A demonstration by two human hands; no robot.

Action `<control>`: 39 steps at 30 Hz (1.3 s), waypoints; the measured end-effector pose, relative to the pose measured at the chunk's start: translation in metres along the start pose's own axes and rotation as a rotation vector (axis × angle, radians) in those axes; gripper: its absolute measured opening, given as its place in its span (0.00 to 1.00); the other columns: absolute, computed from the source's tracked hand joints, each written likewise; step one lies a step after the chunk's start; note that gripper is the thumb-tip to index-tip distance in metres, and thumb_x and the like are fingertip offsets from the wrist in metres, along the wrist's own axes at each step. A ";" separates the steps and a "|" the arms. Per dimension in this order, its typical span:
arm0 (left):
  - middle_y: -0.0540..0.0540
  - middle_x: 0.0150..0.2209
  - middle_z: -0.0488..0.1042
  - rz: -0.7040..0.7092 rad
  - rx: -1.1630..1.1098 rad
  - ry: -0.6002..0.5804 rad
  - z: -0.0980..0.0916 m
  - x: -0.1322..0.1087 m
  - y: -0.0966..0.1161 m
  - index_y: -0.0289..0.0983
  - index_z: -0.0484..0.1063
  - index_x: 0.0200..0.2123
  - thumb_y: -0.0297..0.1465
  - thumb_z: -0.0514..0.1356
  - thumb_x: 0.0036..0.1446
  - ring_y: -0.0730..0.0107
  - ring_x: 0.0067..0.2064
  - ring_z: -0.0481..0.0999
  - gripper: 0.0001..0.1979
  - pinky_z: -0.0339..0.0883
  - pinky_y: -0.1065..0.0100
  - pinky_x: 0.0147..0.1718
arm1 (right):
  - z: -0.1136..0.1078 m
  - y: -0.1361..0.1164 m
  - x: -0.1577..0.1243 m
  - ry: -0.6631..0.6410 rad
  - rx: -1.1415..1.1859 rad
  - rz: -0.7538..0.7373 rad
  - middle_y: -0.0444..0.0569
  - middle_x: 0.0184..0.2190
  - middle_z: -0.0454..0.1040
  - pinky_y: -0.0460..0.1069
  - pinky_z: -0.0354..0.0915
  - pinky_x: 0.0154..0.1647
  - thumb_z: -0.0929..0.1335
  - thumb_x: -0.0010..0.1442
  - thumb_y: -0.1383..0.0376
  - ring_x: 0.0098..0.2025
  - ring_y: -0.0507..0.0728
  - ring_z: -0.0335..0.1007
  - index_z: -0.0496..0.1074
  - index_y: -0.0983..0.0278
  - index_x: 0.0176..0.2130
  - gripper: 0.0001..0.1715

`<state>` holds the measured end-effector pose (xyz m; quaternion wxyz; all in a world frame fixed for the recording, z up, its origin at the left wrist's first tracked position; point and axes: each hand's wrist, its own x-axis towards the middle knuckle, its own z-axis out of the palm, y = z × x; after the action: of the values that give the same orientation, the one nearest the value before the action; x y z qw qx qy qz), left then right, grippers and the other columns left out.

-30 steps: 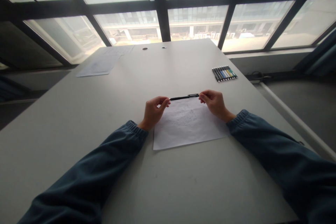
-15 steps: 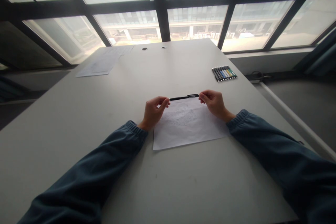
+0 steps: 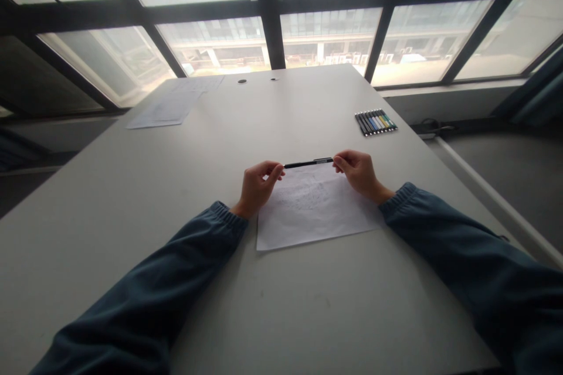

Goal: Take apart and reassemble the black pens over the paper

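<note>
A black pen is held almost level between my two hands, over the far edge of a white sheet of paper. My left hand pinches one end of the pen with thumb and fingers. At the other end, where the clip is, my right hand grips it the same way. Faint grey marks cover the middle of the sheet. My right wrist hides part of the paper's right side.
All of this is on a large white table. Several pens or markers lie in a row at the right. More paper sheets lie at the far left, and two cable holes are near the far edge. Windows stand behind.
</note>
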<state>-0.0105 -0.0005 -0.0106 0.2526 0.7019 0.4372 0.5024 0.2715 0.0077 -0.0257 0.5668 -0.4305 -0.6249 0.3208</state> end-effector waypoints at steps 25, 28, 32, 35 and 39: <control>0.46 0.27 0.79 -0.018 0.018 -0.014 0.000 0.000 0.001 0.35 0.78 0.30 0.43 0.62 0.63 0.72 0.27 0.77 0.18 0.71 0.72 0.29 | 0.000 -0.003 0.000 -0.044 -0.036 -0.006 0.44 0.21 0.71 0.47 0.61 0.25 0.71 0.62 0.49 0.23 0.51 0.65 0.73 0.64 0.27 0.23; 0.46 0.27 0.79 -0.018 0.015 -0.012 0.000 0.000 0.001 0.35 0.78 0.30 0.43 0.62 0.63 0.72 0.27 0.77 0.18 0.71 0.72 0.28 | -0.001 -0.002 0.000 -0.049 -0.055 -0.016 0.44 0.21 0.71 0.47 0.60 0.25 0.70 0.63 0.50 0.23 0.51 0.65 0.73 0.64 0.27 0.22; 0.46 0.27 0.79 -0.017 0.016 -0.016 -0.001 0.000 0.001 0.35 0.78 0.30 0.44 0.62 0.63 0.72 0.27 0.77 0.18 0.71 0.72 0.29 | -0.001 -0.003 0.000 -0.055 -0.092 -0.019 0.44 0.21 0.71 0.47 0.59 0.26 0.70 0.63 0.48 0.23 0.51 0.64 0.73 0.64 0.27 0.24; 0.46 0.27 0.79 -0.019 0.025 -0.014 -0.001 0.000 0.001 0.35 0.78 0.30 0.44 0.62 0.64 0.72 0.27 0.77 0.18 0.71 0.71 0.29 | -0.001 -0.004 0.000 -0.060 -0.113 -0.021 0.44 0.20 0.70 0.48 0.58 0.25 0.69 0.63 0.47 0.23 0.51 0.63 0.72 0.64 0.27 0.25; 0.46 0.26 0.79 -0.015 0.041 -0.019 -0.001 -0.001 0.001 0.35 0.78 0.29 0.43 0.61 0.64 0.72 0.27 0.77 0.18 0.71 0.72 0.29 | 0.000 -0.004 -0.001 -0.066 -0.124 -0.025 0.44 0.20 0.69 0.48 0.57 0.25 0.69 0.64 0.47 0.23 0.51 0.61 0.72 0.64 0.27 0.25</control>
<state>-0.0113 -0.0017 -0.0094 0.2458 0.7085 0.4502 0.4847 0.2709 0.0050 -0.0223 0.5220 -0.4462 -0.6673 0.2882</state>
